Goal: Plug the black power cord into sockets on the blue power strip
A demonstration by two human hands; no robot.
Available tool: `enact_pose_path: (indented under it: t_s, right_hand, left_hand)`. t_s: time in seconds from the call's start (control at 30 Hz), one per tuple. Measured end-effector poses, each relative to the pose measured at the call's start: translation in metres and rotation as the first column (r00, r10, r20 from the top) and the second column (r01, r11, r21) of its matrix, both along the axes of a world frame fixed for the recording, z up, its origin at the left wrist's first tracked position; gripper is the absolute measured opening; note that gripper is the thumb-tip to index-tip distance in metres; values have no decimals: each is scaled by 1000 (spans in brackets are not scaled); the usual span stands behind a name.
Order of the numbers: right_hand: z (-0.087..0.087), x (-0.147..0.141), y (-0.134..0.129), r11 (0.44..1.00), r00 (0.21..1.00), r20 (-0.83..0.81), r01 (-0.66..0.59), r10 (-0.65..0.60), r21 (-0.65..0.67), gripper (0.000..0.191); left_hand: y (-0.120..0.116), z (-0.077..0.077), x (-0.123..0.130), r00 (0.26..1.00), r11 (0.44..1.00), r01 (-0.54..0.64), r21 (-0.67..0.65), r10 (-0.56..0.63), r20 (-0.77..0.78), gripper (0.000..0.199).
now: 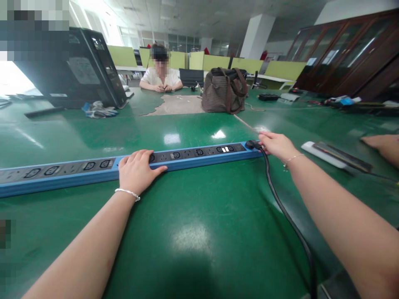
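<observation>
A long blue power strip (199, 163) with a black socket face lies across the green table. My left hand (135, 170) grips it near its middle, fingers over the top and thumb along the near side. At the strip's right end, my right hand (276, 145) is closed around the black power cord (274, 187) where it meets the strip. My right fingertips are partly hidden behind the cord. From there the cord curves down toward the table's near right edge. The strip's left end runs out of view.
A black computer case (90, 68) and gloves (99, 110) sit at the back left. A brown bag (222, 91) stands at the back, with a seated person (160, 77) beyond. To the right are a white bar-shaped object (324, 153) and another person's hand (382, 145).
</observation>
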State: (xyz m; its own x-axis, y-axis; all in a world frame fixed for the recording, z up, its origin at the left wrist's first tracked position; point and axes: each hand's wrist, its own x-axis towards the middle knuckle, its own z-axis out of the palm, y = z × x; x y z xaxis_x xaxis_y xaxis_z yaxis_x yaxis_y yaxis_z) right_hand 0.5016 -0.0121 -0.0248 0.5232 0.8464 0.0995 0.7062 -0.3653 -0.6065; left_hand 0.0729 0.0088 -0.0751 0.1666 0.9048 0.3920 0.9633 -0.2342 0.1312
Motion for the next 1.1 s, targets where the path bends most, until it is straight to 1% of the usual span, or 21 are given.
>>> enact_pose_path:
  t_s: [0.07, 0.1, 0.13, 0.2, 0.27, 0.33, 0.4, 0.47, 0.53, 0.6, 0.7, 0.77, 0.9, 0.97, 1.03, 1.1]
  right_hand:
    - [5, -11, 2, 980, 989, 133, -38, 66, -198, 47]
    - [6, -15, 3, 965, 970, 222, -40, 99, -258, 46]
    - [6, -18, 6, 956, 939, 319, -35, 132, -292, 44]
    - [6, -19, 12, 948, 840, 507, -27, 194, -317, 41]
    - [8, -16, 20, 927, 753, 599, -39, 272, -373, 40]
    - [11, -13, 27, 889, 720, 601, -49, 347, -455, 41]
    - [13, -12, 29, 869, 704, 598, -57, 384, -491, 42]
    - [11, -13, 24, 884, 695, 614, -66, 373, -462, 44]
    - [4, -18, 12, 917, 703, 637, -58, 318, -394, 48]
    - [-4, -25, 0, 942, 715, 654, -17, 247, -336, 50]
    - [-11, -34, -10, 954, 716, 674, 39, 180, -296, 52]
    - [-8, -36, -9, 950, 722, 668, 47, 181, -308, 51]
    - [5, -31, 6, 910, 745, 605, -5, 281, -416, 45]
    - [9, -30, 11, 896, 753, 585, -14, 302, -444, 43]
    - [8, -32, 11, 908, 764, 592, 18, 257, -418, 43]
    - [3, -35, 7, 932, 774, 606, 60, 183, -357, 45]
  left_hand:
    - [0, 0, 0, 1000, 1000, 1, -4, -1, 0, 66]
    - [0, 0, 0, 1000, 1000, 0, -5, 0, 2, 66]
    - [0, 0, 0, 1000, 1000, -1, -5, 1, 5, 66]
    - [0, 0, 0, 1000, 1000, -3, -3, 3, 9, 67]
    - [0, 0, 0, 1000, 1000, -2, 0, 2, 11, 66]
    - [0, -1, 0, 1000, 1000, 5, 5, -5, 10, 65]
    - [0, -1, 0, 1000, 1000, 10, 7, -10, 10, 64]
    - [0, -1, -1, 1000, 1000, 11, 7, -11, 12, 63]
    - [0, -1, -1, 1000, 1000, 11, 7, -11, 13, 64]
    - [0, 0, 0, 1000, 1000, 8, 5, -8, 13, 64]
    - [0, 0, 0, 1000, 1000, 2, -2, -2, 14, 64]
    - [0, 0, 0, 1000, 1000, 1, -1, -1, 12, 64]
    - [0, -1, 0, 1000, 1000, -2, 3, 2, -3, 66]
    - [0, -1, 0, 1000, 1000, -10, -2, 10, -10, 66]
    - [0, 0, 0, 1000, 1000, -16, -5, 16, -14, 66]
    - [0, 0, 0, 1000, 1000, -13, -2, 13, -15, 66]
